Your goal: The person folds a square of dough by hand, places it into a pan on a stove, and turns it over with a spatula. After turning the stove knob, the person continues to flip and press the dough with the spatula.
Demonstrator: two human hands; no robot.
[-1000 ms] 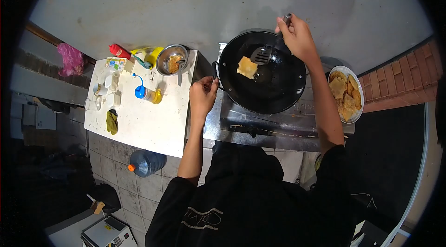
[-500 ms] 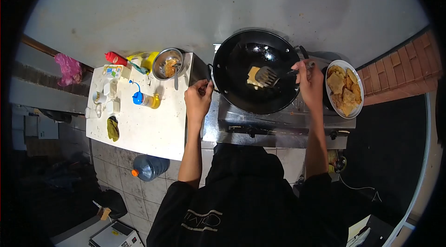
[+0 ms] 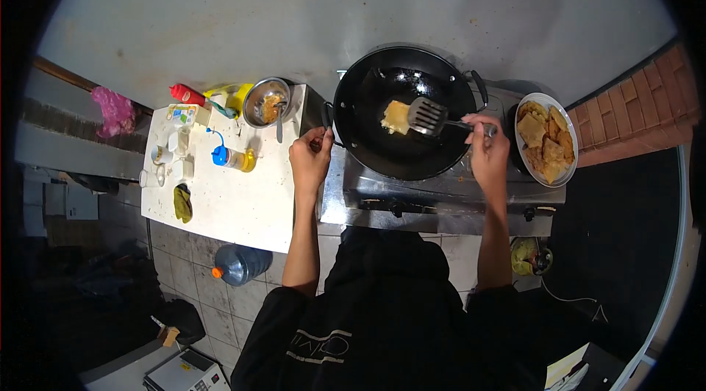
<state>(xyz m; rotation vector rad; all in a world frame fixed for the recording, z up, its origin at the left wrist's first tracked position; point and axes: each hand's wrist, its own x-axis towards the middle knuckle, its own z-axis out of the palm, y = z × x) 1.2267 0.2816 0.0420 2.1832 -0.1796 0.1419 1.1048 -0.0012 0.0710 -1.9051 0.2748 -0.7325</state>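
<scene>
A black wok (image 3: pixel 382 159) with two side handles sits on the steel stove. My left hand (image 3: pixel 310 158) is closed on its left handle (image 3: pixel 328 116). In my right hand (image 3: pixel 489 148) is a slotted spatula (image 3: pixel 427 116), gripped by its handle. The spatula's blade is over the wok, right at the edge of a square golden piece of fried food (image 3: pixel 396 117) lying in the pan. Oil glistens on the wok's inner surface.
Right of the wok stands a white oval plate (image 3: pixel 524 161) heaped with fried pieces (image 3: pixel 545 133). On the white table (image 3: pixel 254 218) to the left are a metal bowl (image 3: pixel 250 100) with a spoon, an oil bottle (image 3: pixel 234 159), a red bottle (image 3: pixel 187 94) and small containers. A water jug (image 3: pixel 243 264) lies on the floor.
The spatula blade has shifted slightly right and up, off the food it was overlapping. More of the golden piece now shows, a little further left. The wok has tilted or shifted slightly left.
</scene>
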